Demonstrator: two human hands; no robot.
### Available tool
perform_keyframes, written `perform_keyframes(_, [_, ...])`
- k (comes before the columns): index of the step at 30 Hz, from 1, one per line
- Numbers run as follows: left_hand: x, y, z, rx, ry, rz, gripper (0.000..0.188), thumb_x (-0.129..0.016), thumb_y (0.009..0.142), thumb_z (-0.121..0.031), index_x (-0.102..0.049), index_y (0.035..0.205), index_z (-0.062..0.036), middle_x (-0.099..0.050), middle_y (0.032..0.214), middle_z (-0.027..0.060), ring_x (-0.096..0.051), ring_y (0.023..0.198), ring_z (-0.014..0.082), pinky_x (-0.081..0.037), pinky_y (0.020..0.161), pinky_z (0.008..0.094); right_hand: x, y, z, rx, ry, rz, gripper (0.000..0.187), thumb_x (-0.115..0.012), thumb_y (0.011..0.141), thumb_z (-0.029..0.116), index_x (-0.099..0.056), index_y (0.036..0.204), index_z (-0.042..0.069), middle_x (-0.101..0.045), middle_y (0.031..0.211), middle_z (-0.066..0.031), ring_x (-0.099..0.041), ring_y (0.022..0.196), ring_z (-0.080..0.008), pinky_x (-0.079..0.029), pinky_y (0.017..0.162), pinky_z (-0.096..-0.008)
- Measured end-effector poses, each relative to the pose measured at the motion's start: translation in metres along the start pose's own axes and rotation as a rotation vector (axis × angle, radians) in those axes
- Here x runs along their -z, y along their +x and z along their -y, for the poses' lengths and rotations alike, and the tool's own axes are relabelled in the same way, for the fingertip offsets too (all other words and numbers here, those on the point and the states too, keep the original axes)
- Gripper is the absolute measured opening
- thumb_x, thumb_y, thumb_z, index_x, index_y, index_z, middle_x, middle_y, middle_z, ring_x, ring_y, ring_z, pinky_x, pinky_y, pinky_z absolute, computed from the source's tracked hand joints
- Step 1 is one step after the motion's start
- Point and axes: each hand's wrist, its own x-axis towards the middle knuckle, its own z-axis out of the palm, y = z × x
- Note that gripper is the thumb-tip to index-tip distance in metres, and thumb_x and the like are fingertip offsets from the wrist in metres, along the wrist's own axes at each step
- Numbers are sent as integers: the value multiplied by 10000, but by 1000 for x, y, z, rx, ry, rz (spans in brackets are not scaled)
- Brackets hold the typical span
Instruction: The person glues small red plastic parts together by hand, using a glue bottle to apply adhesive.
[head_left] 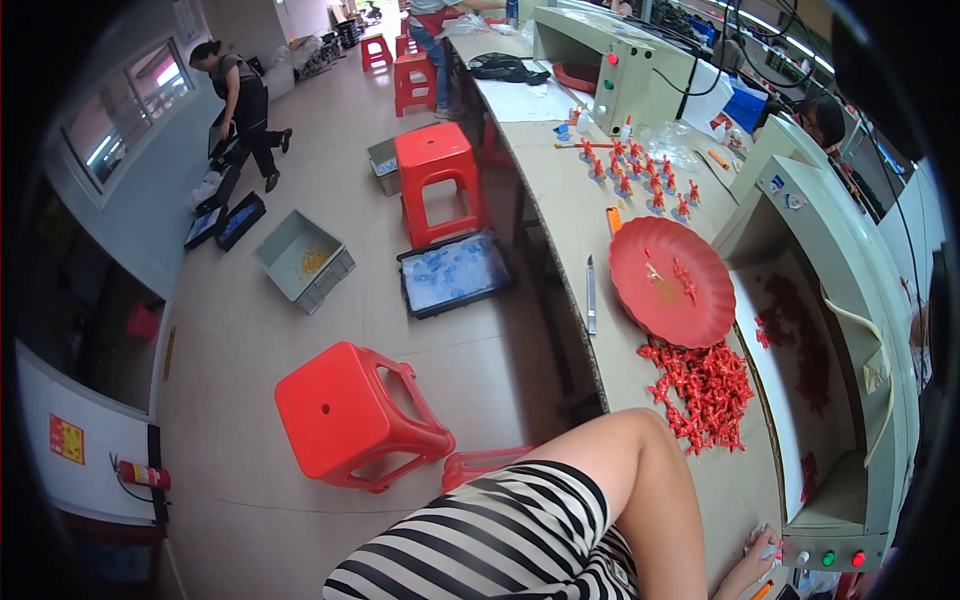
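Tabletop (560, 200), long and pale, runs from the far end of the room down the right of the view to the person's arm. Grey machine housing (850, 300) stands along its right edge, with red bits lying on the white tray (790, 400) inside and coloured buttons on its lower front. Red stool (345, 415) stands on the floor at lower left; a second red stool (437, 180) stands farther off, beside a black tray of pale blue parts (455, 272) and a grey bin (303, 260). Red round dish (672, 282) rests on the tabletop, a few small parts in it. Heap of small red plastic parts (705, 390) lies just below the dish, touching its rim. More red parts stand upright in rows (645, 175) farther along. A knife (591, 295) lies left of the dish.

Right hand (752, 562) sits at the bottom edge on the tabletop, near the button panel and well apart from the heap; its grip is mostly cut off, so cannot tell how closed it is or what it holds. Left hand is out of view. Another person (240, 100) bends over trays by the far wall.
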Motion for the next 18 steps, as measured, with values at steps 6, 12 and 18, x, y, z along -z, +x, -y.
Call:
perform_keyframes(6, [-47, 21, 11, 48, 17, -140, 357, -447, 839, -164, -430, 1182, -67, -551, 894, 162, -577, 576, 261, -460, 454, 336, 3, 3, -10, 34, -12, -10, 285, -553, 838, 218, -609, 843, -62, -616, 767, -128, -577, 679, -182, -483, 584, -280])
perform_keyframes(12, [-46, 24, 13, 62, -53, -226, 424, -439, 823, -142, -390, 1240, -86, -557, 850, 144, -580, 505, 230, -461, 410, 302, 4, 5, -15, 19, -4, -32, 303, -569, 829, 231, -609, 851, -68, -615, 774, -131, -572, 670, -176, -482, 580, -276])
perform_keyframes(18, [-13, 37, -1, 109, -383, -182, 280, -462, 806, -154, -493, 1069, -64, -582, 714, 85, -584, 514, 216, -455, 414, 316, 9, 12, -25, 166, -238, 54, 213, -519, 845, 178, -606, 929, 2, -614, 802, -139, -591, 692, -195, -486, 585, -298])
